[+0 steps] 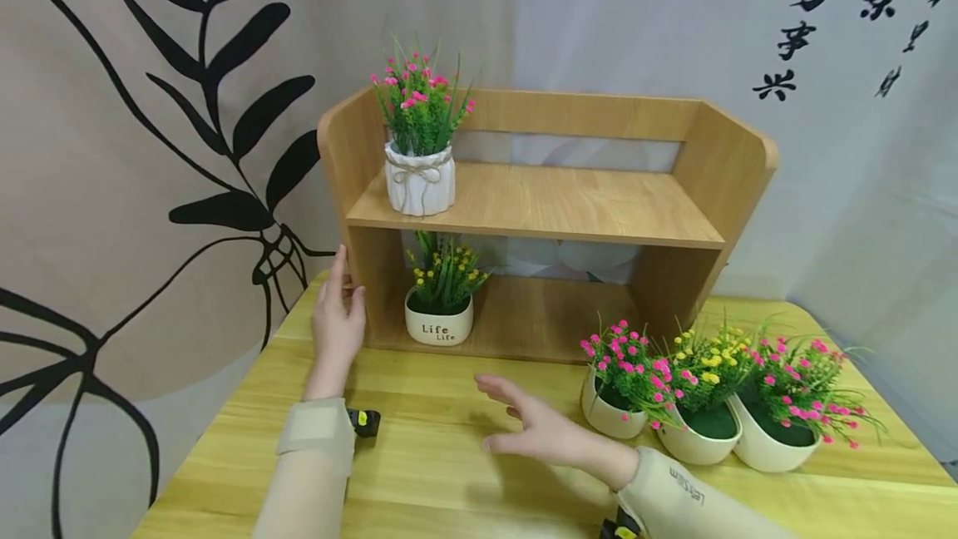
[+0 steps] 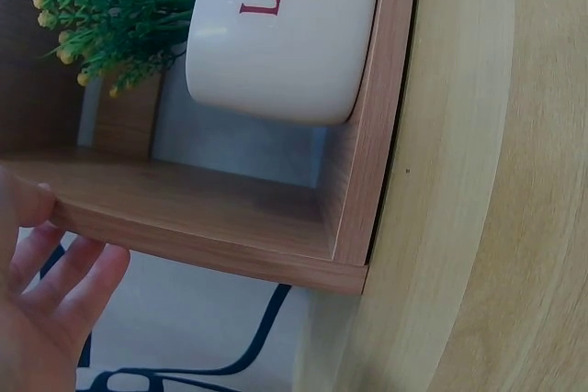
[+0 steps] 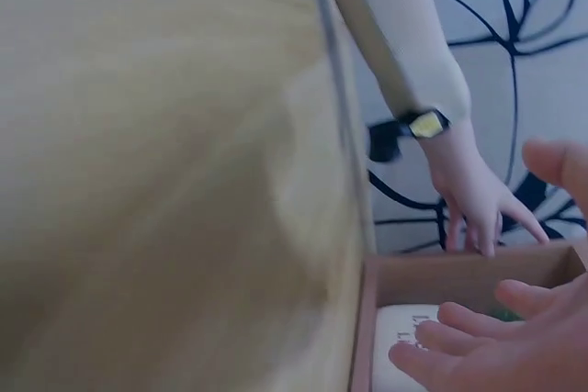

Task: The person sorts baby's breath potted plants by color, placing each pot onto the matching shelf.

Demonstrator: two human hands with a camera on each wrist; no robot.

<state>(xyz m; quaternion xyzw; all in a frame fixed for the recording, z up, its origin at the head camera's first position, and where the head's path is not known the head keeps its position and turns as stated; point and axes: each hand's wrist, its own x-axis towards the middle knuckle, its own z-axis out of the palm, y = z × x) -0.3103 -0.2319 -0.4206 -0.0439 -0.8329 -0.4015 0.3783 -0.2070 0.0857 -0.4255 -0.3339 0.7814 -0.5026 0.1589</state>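
Observation:
My left hand (image 1: 340, 323) is at the left side panel of a two-tier wooden shelf (image 1: 539, 205). Its fairly straight fingers rest along the panel's outer face, with the thumb by the front edge in the left wrist view. Over the table in front of the shelf, my right hand (image 1: 542, 427) hovers with fingers spread and nothing in it. A white pot with yellow flowers (image 1: 439, 318), marked "Life", stands on the lower tier at the left. Above it, on the upper tier, is a white pot tied with twine (image 1: 421, 181), holding pink flowers.
To the right of my right hand, three white pots stand close together on the wooden table (image 1: 419, 456): a pink-flowered one (image 1: 614, 414), a yellow-flowered one (image 1: 699, 435) and another pink-flowered one (image 1: 778, 439). A patterned curtain (image 1: 150, 289) hangs behind the shelf.

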